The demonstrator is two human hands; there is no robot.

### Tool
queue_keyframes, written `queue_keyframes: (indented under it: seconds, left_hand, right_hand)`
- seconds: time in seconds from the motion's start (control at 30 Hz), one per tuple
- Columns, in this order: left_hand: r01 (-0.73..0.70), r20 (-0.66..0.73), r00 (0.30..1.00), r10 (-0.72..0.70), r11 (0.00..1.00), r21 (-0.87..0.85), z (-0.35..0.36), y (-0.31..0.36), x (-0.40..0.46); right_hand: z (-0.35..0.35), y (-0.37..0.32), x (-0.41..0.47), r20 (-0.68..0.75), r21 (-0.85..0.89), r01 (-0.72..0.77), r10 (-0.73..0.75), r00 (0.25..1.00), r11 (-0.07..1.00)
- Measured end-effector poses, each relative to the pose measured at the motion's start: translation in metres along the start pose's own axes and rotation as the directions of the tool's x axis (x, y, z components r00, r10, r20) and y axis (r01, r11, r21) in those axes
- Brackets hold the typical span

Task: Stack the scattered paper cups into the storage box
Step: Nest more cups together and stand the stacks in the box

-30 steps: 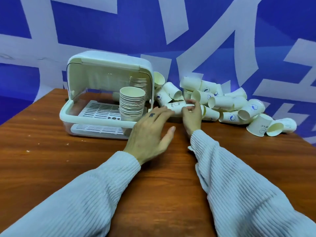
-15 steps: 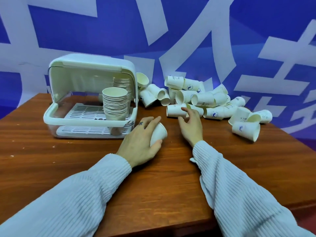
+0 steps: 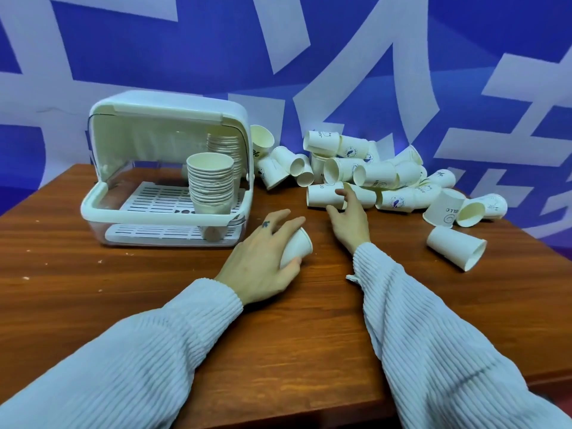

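My left hand (image 3: 263, 258) grips a white paper cup (image 3: 298, 244) lying on its side on the wooden table (image 3: 93, 289), its mouth facing right. My right hand (image 3: 349, 219) reaches to a lying cup (image 3: 323, 196) at the near edge of the pile, fingers touching its side. The pile of scattered cups (image 3: 377, 174) spreads along the back right. The white storage box (image 3: 161, 212) stands open at the left, holding a tall cup stack (image 3: 210, 184) and a second stack (image 3: 224, 144) behind it.
One lone cup (image 3: 455, 252) lies on its side at the right, apart from the pile. A blue and white wall rises behind the table. The table's near edge runs across the lower right.
My left hand took hold of a cup and drew it back toward me. My right hand stays at the pile's edge, now touching another cup. The camera view shifted.
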State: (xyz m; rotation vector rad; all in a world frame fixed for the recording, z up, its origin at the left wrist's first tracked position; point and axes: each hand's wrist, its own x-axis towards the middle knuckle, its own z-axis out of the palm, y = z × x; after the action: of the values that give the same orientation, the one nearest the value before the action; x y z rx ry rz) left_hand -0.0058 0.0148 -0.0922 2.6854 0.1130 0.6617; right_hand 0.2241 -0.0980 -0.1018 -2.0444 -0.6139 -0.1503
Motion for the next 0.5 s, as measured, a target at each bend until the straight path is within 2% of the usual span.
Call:
queue_keyframes:
  seconds: [0.13, 0.23, 0.37, 0.5]
  left_hand:
    - [0.028, -0.033, 0.999, -0.030, 0.998, -0.048, -0.003, 0.002, 0.001]
    - [0.040, -0.089, 0.995, -0.050, 0.993, -0.115, -0.007, 0.004, 0.000]
    - [0.056, -0.177, 0.980, -0.086, 0.984, -0.171, -0.012, 0.005, -0.001]
    - [0.068, -0.185, 0.977, -0.101, 0.983, -0.173, -0.014, 0.006, -0.001]
  right_hand:
    - [0.000, 0.001, -0.001, -0.084, 0.056, 0.057, -0.052, 0.995, 0.997]
    - [-0.003, -0.004, -0.007, -0.137, 0.094, 0.048, -0.035, 0.990, 0.994]
    - [-0.002, -0.012, -0.016, -0.066, 0.150, -0.017, 0.027, 0.997, 0.989]
    - [0.003, -0.016, -0.020, 0.040, 0.132, -0.053, 0.048, 0.998, 0.990]
